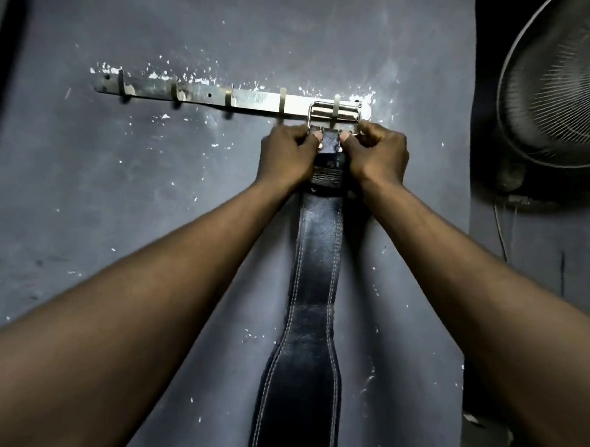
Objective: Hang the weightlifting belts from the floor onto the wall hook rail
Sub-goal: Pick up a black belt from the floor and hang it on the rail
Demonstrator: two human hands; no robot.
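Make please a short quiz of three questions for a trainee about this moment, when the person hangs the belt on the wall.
1. True or false: the chrome buckle of the black stitched leather belt sits over the rightmost hook of the metal wall hook rail.
2. How many hooks show on the rail? A) three B) five C) eight
3. Fill in: the left hand and the right hand grip the belt just ____ the buckle.

Key: 1 true; 2 B; 3 below.
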